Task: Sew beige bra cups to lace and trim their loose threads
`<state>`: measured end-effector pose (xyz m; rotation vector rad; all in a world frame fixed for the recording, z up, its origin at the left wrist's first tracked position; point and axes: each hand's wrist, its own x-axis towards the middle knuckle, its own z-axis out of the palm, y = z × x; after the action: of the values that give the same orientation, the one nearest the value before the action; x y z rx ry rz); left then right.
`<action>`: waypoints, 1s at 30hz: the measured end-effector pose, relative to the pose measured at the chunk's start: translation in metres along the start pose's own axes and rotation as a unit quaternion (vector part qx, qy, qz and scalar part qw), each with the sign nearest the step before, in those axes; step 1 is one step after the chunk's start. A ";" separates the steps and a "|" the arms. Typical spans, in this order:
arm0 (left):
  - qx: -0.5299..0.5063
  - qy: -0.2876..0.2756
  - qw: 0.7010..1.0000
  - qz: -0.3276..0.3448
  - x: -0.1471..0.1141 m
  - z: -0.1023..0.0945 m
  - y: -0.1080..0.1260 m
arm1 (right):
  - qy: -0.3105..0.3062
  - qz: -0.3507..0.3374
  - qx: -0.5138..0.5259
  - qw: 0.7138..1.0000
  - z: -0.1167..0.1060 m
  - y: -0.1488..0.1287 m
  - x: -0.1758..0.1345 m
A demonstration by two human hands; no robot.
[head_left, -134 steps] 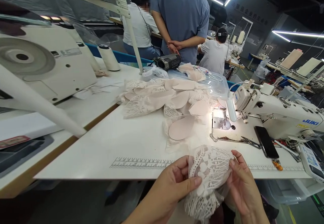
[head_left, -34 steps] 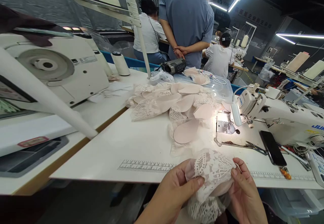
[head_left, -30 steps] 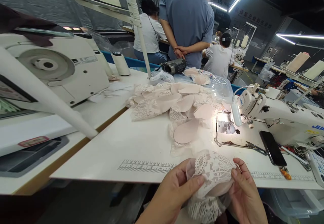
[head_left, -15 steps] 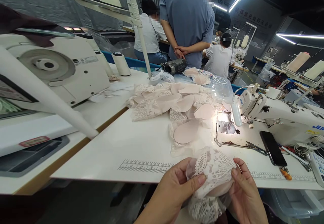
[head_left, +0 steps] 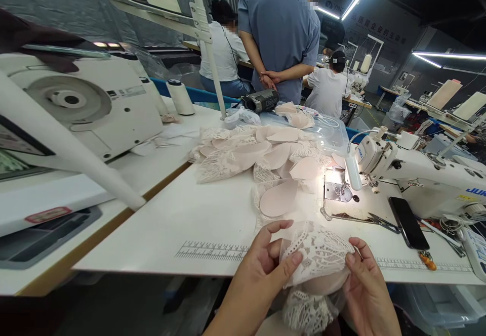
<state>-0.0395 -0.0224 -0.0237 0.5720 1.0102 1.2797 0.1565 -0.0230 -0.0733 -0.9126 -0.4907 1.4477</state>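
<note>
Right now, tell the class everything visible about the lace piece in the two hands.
The lace piece is off-white openwork, with branching and flower-like patterns, small holes along its left part, and sheer fabric at that edge. A pale pink panel shows beneath; more lace hangs bunched below. The left hand grips its left side, thumb on top; the right hand pinches its right end. In view, it overlaps the table's front edge.

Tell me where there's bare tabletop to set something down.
The widest bare patch of white tabletop lies between the lace pile and the printed ruler. It is crowded beside the sewing machine, where scissors and a smartphone lie.
</note>
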 end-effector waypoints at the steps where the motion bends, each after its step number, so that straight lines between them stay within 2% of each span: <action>1: 0.000 -0.002 1.000 0.002 0.000 0.001 0.001 | -0.002 0.001 0.000 1.000 -0.001 0.000 0.000; 15: -0.017 -0.003 1.000 0.015 0.002 -0.001 -0.005 | -0.017 0.001 0.003 1.000 -0.006 0.005 0.000; 22: -0.004 0.001 1.000 -0.007 0.001 -0.003 -0.004 | -0.017 0.011 0.000 1.000 -0.008 0.007 -0.001; 30: -0.001 0.002 1.000 -0.002 0.000 0.000 -0.002 | -0.024 0.007 -0.006 1.000 -0.008 0.007 -0.001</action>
<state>-0.0388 -0.0232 -0.0257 0.5656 1.0135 1.2776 0.1580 -0.0268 -0.0834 -0.8938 -0.5296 1.4827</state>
